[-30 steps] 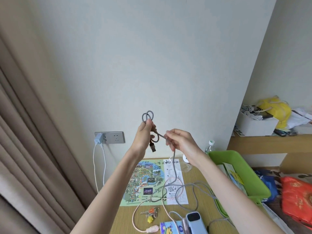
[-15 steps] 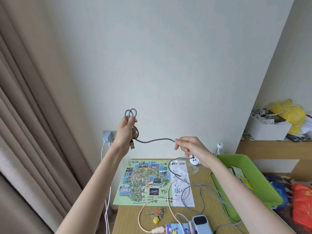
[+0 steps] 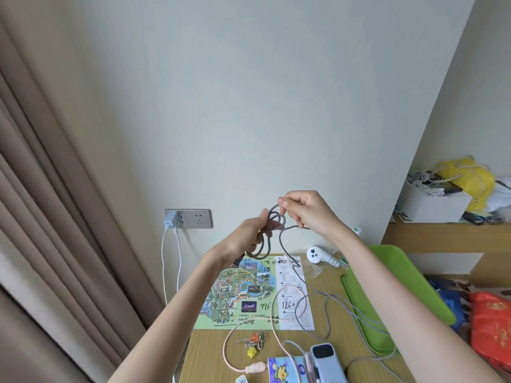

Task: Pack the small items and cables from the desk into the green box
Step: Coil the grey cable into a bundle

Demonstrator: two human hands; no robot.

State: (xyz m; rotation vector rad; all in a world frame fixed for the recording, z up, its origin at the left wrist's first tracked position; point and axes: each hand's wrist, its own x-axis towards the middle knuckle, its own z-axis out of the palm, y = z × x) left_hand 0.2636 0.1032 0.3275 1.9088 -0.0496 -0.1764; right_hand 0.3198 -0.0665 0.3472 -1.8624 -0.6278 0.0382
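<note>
The green box [image 3: 398, 272] sits on the desk [image 3: 210, 355] at about 4 o'clock in the view. The right forearm crosses much of it, so I cannot tell what lies inside. Pale cable strands run along its near-left rim. On the shelf at 3 o'clock, a white box [image 3: 434, 205] holds a tangle of white cords [image 3: 423, 183], with a yellow bag [image 3: 470, 178] just behind it at its 2 o'clock. The grey cable [image 3: 269, 236] is held in the air just below the view's centre, above the far edge of the desk, and is not in the green box. The left hand [image 3: 249, 233] has its fingers curled round the gathered loops. The right hand [image 3: 307, 211], at the left's 2 o'clock, pinches the top of the coil between thumb and forefinger, its other fingers folded. The cable's loose tail drops towards 6 o'clock onto the park map [image 3: 249, 291]. On the desk near the view's 6 o'clock lie a pink cable [image 3: 229, 346], a bunch of keys [image 3: 253, 341] and a blue device [image 3: 327, 360]. Half a second ago the hands were well apart, with a length of cable strung between them and the right hand lower. Now the right hand has come up against the left, and the coil carries more loops.
</note>
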